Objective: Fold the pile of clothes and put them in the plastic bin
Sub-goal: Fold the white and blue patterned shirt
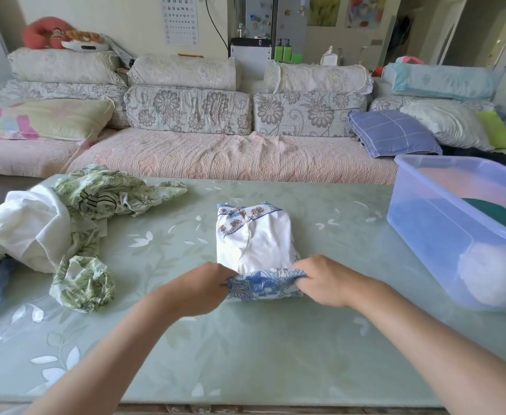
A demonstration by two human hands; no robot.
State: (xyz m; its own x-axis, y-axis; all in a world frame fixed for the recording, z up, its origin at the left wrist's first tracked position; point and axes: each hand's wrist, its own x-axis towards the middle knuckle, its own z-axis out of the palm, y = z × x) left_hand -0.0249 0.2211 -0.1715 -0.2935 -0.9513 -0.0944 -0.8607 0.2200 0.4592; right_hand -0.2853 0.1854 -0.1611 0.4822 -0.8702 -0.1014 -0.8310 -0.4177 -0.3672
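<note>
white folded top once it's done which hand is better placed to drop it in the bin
Right, probably. Both the left hand and right hand pinch the near hem of the white folded top, but the plastic bin stands off to the right, nearer the right hand.

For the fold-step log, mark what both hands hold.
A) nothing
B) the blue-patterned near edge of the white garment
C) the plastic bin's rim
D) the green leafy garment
B: the left hand and right hand each pinch the blue-patterned near edge of the white garment on the table; the green leafy garment and plastic bin lie untouched.
</note>
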